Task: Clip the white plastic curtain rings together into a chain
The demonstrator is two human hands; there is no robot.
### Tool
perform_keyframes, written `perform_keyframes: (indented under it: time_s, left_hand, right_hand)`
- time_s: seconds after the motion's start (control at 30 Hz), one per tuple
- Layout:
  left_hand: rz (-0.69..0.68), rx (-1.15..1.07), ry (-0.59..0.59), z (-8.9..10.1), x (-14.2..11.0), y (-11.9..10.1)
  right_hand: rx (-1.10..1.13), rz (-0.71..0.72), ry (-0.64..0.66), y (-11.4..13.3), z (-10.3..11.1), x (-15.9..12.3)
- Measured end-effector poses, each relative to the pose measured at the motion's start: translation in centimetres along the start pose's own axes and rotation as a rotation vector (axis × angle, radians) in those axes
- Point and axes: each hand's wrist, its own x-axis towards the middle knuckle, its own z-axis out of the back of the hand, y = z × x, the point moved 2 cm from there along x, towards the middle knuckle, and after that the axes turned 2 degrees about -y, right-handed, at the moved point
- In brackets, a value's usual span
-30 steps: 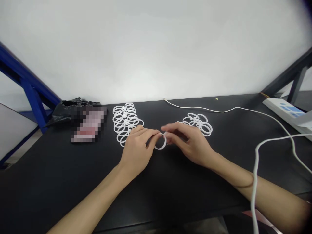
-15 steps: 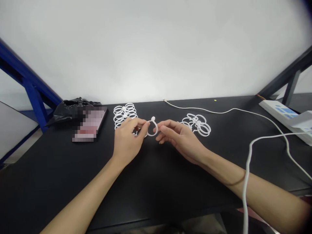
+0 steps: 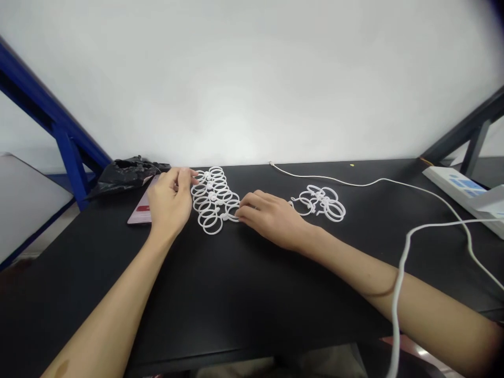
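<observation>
White plastic rings (image 3: 212,226) with small round knobs lie overlapped in a row on the black table. At the row's left edge is my left hand (image 3: 171,199), its fingers bent and apart, fingertips beside the upper rings. My right hand (image 3: 273,218) rests low on the table at the row's right side. Its curled fingers are on the edge of a white ring (image 3: 232,219); the thumb is hidden beneath them. Right of that hand lies a loose heap of similar white rings (image 3: 334,210).
A pink-faced box or phone (image 3: 137,212) lies partly behind my left hand, near a crumpled black plastic bag (image 3: 122,176). A thin white cable (image 3: 334,181) crosses the table, and a thicker white cable (image 3: 401,262) passes over my right forearm. A white device (image 3: 457,184) stands far right.
The ring held up between both hands is now down at the row. My left hand has moved left, off it, to the row's far side; my right hand has lowered to the table.
</observation>
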Motion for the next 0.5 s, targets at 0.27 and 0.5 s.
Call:
perform_keyframes:
  time_s: [0.27,0.5]
  left_hand:
    - [-0.083,0.048,0.062,-0.3,-0.2,-0.8]
    - [-0.095,0.042,0.058,-0.3,0.0,-0.7]
  right_hand:
    - [-0.165,0.008,0.16,0.8,-0.9,1.6]
    - [-0.184,-0.021,0.128,0.8,-1.3,1.6]
